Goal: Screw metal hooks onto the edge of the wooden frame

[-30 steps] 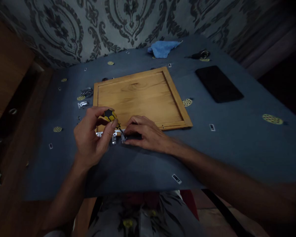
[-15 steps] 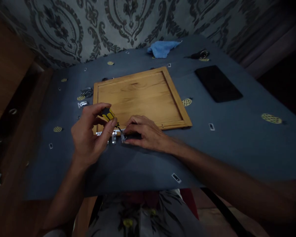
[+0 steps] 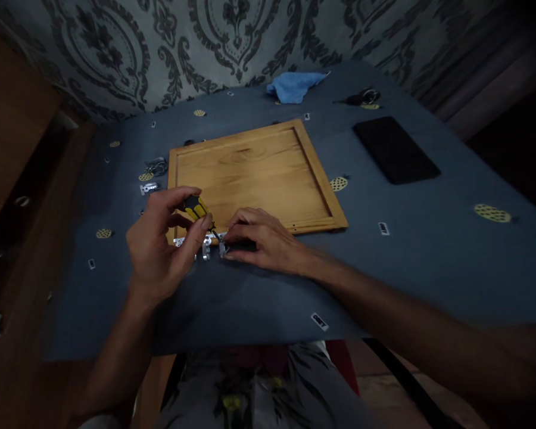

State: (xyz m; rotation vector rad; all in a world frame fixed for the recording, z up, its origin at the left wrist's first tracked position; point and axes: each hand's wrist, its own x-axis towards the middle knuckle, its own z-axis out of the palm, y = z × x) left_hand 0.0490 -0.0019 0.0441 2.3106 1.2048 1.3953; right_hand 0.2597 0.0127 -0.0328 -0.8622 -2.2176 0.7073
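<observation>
A broad strip of blue tablecloth [image 3: 259, 310] lies between the panel [image 3: 250, 173] and the front edge; more spreads right, around the tablet [image 3: 396, 150]. The left hand [image 3: 156, 244] pinches a yellow-black screwdriver [image 3: 195, 207], tip slanting to a shiny metal fitting [image 3: 223, 247] — perhaps a hinge, dimly lit — held in the right hand's [image 3: 268, 241] fingertips at the panel's near edge. The panel is flat, rectangular, grained golden wood with a raised frame.

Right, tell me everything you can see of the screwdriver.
The screwdriver has a stubby yellow-and-black handle, plastic by its look, and a thin, dark shaft. It leans, handle end up and leftward, shaft pointing down to the right. The left hand grips the handle. Its lower end is at a metal piece beside the near edge of the wooden panel, close to the right hand; the tip's shape is too small to tell.
</observation>
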